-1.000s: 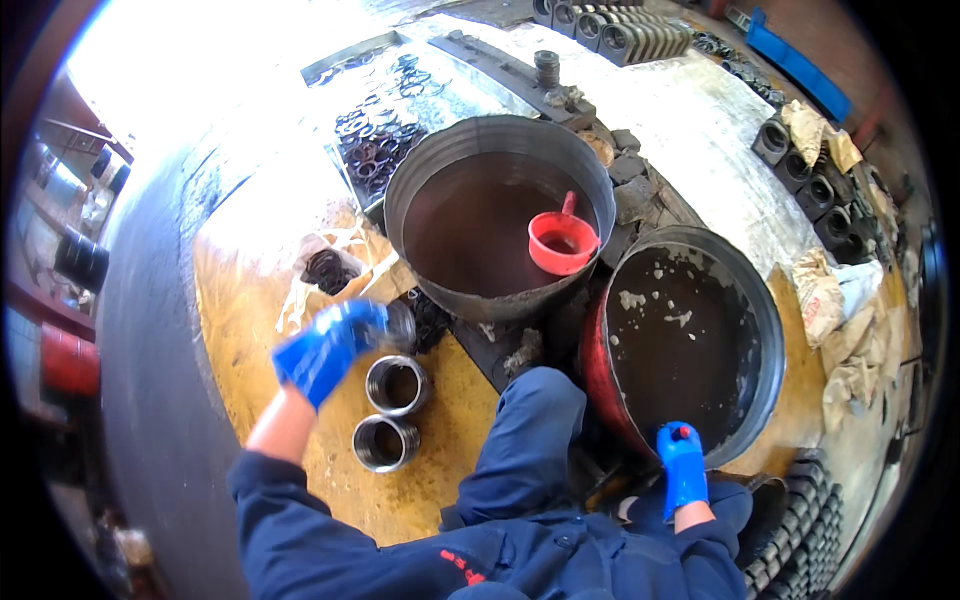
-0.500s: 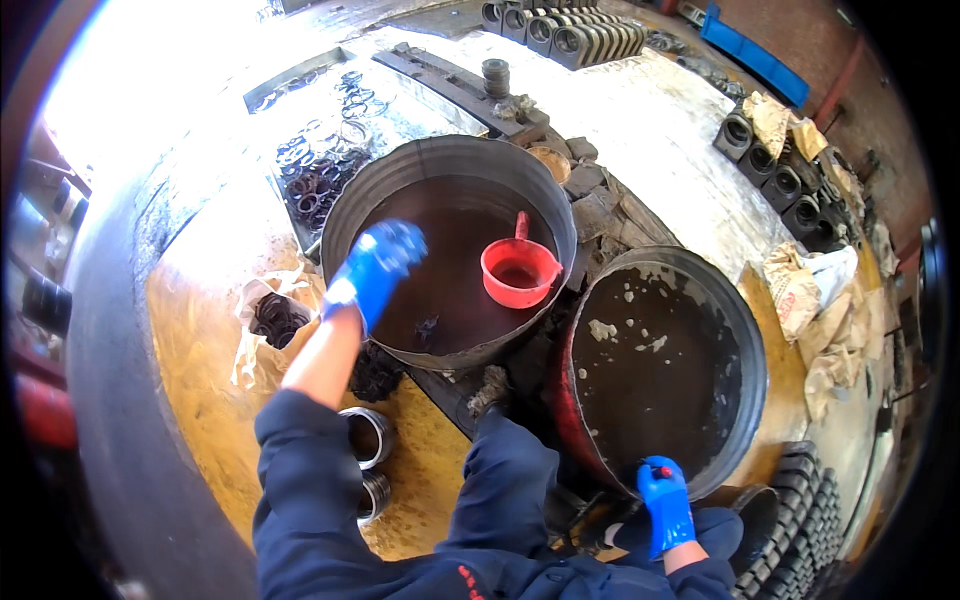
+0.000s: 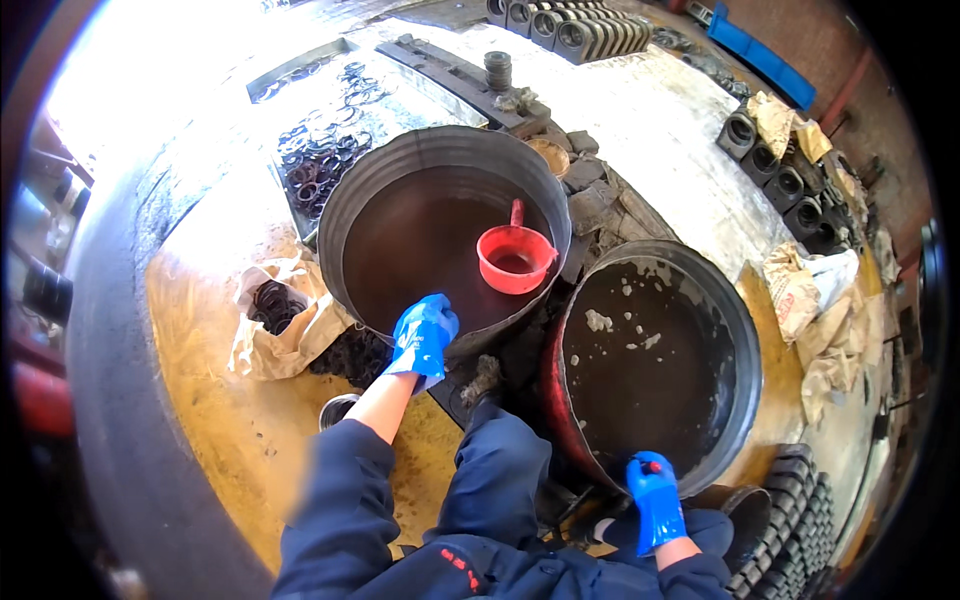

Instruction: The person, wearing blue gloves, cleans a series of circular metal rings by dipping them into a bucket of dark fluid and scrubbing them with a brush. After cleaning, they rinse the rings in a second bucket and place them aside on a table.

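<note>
My left hand [image 3: 425, 332], in a blue rubber glove, is over the near rim of a metal drum [image 3: 335, 230] of brown liquid. Its fingers are curled closed, and whatever they may hold is hidden. Floating in this drum is a red plastic dipper [image 3: 515, 260], its handle pointing away from me. My right hand [image 3: 655, 495], gloved the same way, is closed at the near rim of a second drum [image 3: 745, 350]. A small red end, like a handle tip, shows in that fist; the rest is hidden. Pale flakes of scum [image 3: 598, 320] float on this drum's dark liquid.
Left of the drums stands a paper bag [image 3: 275, 350] of dark rings. Behind it, a metal tray [image 3: 440, 85] holds many rings. A metal cylinder [image 3: 338, 410] stands by my left arm. Stacked dark blocks [image 3: 790, 500] sit at the lower right; black housings [image 3: 765, 160] lie farther off.
My left hand has moved right and nearer to me, from above the drum's left side to its near rim. My right hand stays at the second drum.
</note>
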Motion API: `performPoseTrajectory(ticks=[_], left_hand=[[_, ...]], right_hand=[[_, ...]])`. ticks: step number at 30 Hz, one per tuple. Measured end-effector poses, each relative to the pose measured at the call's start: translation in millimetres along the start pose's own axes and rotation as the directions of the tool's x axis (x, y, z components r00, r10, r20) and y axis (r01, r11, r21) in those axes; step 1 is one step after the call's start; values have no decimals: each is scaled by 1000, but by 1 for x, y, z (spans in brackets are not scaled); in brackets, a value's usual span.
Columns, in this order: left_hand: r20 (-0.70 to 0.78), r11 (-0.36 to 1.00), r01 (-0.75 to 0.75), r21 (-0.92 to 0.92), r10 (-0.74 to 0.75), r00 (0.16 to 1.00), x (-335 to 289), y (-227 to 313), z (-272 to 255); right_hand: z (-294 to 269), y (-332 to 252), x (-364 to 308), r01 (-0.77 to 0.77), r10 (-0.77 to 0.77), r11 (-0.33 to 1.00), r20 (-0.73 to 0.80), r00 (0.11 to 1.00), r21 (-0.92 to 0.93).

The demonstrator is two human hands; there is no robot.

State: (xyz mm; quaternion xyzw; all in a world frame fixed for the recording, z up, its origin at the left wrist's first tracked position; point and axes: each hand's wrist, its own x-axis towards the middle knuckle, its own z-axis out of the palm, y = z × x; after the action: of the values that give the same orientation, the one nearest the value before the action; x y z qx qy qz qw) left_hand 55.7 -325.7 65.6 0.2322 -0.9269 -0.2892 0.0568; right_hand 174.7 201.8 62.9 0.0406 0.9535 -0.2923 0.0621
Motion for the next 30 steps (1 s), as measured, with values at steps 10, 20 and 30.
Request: performPoseTrajectory(ticks=[10, 20, 30], left_hand=[[101, 995, -21, 100, 11, 995, 4, -6, -2], [86, 863, -149, 483, 122, 989, 5, -10, 0], [-76, 852, -397, -342, 397, 915, -68, 239, -3]], right_hand=[[7, 13, -4, -14, 14, 1000, -51, 999, 7], [12, 19, -8, -69, 59, 989, -84, 995, -131], [-12, 26, -11, -218, 200, 966, -131, 971, -141]])
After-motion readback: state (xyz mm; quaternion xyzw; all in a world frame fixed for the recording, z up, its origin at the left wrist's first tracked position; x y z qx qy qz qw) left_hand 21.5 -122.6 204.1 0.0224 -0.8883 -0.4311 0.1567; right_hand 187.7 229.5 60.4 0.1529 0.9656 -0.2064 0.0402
